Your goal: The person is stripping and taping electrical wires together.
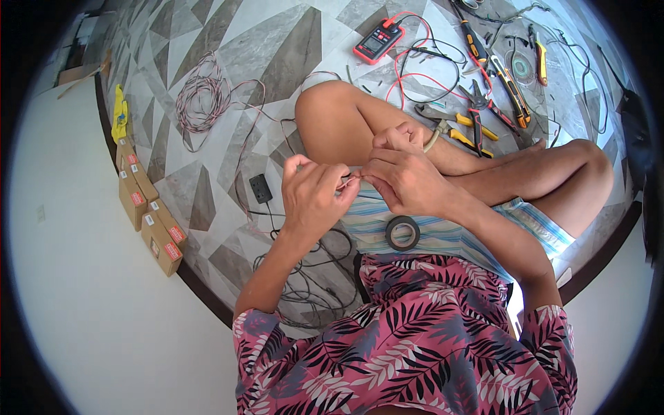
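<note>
Above my lap, my left hand [315, 194] and my right hand [404, 173] meet with their fingertips pinched. Between them runs a thin wire [350, 178], with a reddish and a dark part showing at the left fingertips. The wire's end is mostly hidden by my fingers. Just below my right hand, a roll of black electrical tape [402, 233] lies on my striped shorts. To the left of my left hand, a black socket block [260, 188] with a cable rests on the tiled floor.
Beyond my knees lie a red multimeter [378, 41], yellow-handled pliers [456, 121], red-and-black wire strippers [477, 100], a utility knife [512, 90] and a screwdriver [474, 43]. A red-and-white wire coil [200, 100], black cable [311, 294] and cardboard boxes [162, 235] lie leftward.
</note>
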The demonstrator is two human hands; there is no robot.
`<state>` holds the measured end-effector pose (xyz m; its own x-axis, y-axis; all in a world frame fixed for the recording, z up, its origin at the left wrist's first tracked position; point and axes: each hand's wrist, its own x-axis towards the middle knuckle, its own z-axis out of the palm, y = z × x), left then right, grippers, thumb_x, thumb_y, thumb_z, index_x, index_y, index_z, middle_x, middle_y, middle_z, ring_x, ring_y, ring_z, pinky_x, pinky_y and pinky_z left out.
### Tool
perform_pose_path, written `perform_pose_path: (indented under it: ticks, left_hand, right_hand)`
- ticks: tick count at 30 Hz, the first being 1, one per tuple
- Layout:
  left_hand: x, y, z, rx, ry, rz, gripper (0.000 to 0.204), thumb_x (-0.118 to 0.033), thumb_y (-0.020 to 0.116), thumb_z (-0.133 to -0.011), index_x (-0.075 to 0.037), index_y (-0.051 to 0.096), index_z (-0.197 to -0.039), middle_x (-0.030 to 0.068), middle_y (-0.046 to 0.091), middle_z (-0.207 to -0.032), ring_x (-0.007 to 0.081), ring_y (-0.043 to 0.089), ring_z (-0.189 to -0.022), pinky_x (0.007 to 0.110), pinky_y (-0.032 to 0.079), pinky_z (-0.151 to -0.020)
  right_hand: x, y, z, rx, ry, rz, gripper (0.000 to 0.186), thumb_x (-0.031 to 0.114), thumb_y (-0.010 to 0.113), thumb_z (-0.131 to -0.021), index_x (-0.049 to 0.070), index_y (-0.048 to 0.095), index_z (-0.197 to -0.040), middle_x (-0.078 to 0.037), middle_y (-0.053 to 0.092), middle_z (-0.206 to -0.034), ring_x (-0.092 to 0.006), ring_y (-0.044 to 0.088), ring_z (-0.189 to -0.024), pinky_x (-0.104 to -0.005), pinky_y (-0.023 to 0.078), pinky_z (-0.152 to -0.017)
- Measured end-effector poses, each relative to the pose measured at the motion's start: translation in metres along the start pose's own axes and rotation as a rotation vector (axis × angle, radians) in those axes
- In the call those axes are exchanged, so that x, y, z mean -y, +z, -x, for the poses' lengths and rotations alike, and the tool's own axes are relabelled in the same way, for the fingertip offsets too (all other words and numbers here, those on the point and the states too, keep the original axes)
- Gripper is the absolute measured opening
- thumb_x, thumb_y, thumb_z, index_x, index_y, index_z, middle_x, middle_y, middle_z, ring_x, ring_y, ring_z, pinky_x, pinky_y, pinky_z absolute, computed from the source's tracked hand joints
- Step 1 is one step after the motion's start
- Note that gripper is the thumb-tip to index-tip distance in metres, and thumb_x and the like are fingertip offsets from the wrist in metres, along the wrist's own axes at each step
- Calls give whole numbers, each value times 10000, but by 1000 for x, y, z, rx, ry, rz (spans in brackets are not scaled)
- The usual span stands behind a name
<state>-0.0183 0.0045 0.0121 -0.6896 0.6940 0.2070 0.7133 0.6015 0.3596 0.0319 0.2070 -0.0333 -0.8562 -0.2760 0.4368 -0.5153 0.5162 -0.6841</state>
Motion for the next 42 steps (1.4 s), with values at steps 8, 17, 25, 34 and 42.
perform_pose_path:
  ticks: [8,17,25,34,42]
  left_hand:
    - [9,-14,-2,356,-439,644,190,-180,742,-880,-15,770,-969,83,751,-825,192,687,-784,342,515,-775]
    - [10,-22,-13,503,-516,760,173,-113,676,-909,33,752,-964,94,766,-831,195,704,-795,348,520,-852]
    - [-17,-14,-7,121,95,-126,110,-87,698,-873,-14,740,-944,84,749,-826,248,693,-826,459,426,-1004]
    - [2,-24,-2,364,-487,584,171,-138,746,-877,-29,742,-1008,95,772,-910,241,713,-874,404,492,-881]
    - [16,-3,3,-81,399,-39,134,-128,736,-896,-20,755,-974,69,734,-843,234,670,-827,381,460,-804]
  right_hand:
    - [-2,4,6,-26,-20,14,140,65,737,-674,67,702,-809,-13,629,-860,-259,516,-1040,-490,343,-826]
    - [1,4,6,18,-96,95,183,116,740,-664,52,710,-832,-21,624,-881,-255,523,-1052,-490,345,-808]
    - [1,9,6,8,-60,106,189,120,735,-653,38,692,-817,-32,622,-879,-265,525,-1050,-493,353,-816]
    - [0,10,8,-53,-68,100,141,109,741,-685,51,688,-803,-19,625,-859,-253,530,-1025,-489,359,-816]
    - [-2,1,2,27,103,-102,84,62,732,-726,74,704,-804,-25,650,-876,-260,529,-1026,-486,332,-826]
